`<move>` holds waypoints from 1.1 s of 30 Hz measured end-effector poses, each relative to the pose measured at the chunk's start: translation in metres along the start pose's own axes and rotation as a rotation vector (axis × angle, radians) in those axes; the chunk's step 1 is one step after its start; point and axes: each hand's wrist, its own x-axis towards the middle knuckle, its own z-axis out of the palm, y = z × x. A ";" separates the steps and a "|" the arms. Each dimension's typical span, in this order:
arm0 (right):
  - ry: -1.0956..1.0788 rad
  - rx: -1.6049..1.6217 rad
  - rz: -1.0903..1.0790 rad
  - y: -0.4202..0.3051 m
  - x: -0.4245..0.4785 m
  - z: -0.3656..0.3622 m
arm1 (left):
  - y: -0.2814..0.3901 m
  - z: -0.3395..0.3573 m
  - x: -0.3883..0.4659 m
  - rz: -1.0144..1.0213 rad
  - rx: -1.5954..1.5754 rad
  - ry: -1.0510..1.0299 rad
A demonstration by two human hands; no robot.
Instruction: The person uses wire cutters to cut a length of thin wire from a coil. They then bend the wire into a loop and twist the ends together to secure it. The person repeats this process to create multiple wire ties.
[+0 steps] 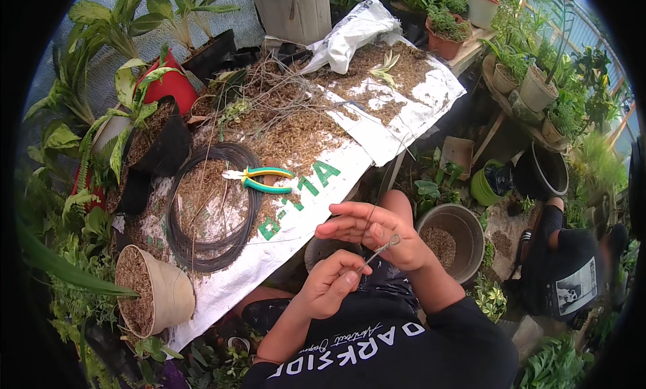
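Observation:
Between the thumb and fingers of my left hand (333, 283) is the stem of a twisted metal wire (376, 256) with a small loop at its end. The loop lies against the palm of my right hand (381, 232), whose fingers are stretched out; a thin wire crosses them, and no firm grip shows. Beyond my hands, a coil of dark wire (174, 212) rests on a white woven sack (323, 202) strewn with brown potting material. Diagonal-cutting pliers (267, 179) with teal and yellow handles lie over the coil's right side. Loose wire pieces (282, 93) are heaped farther back.
A beige pot (169, 298) of potting material stands at the sack's near left corner. To the right are a grey bucket (474, 247), a lime-green pot (487, 187) and a seated person in dark clothes (570, 273). Potted plants surround the work surface.

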 end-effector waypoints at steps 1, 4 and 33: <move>0.018 0.036 -0.057 -0.004 0.006 0.001 | -0.006 0.000 -0.001 -0.029 0.076 0.007; 0.162 0.073 -0.195 -0.010 0.020 0.004 | -0.015 -0.002 -0.002 -0.036 0.061 0.056; 0.450 -0.623 0.104 -0.015 -0.017 0.012 | 0.005 -0.007 0.032 -0.078 0.052 0.223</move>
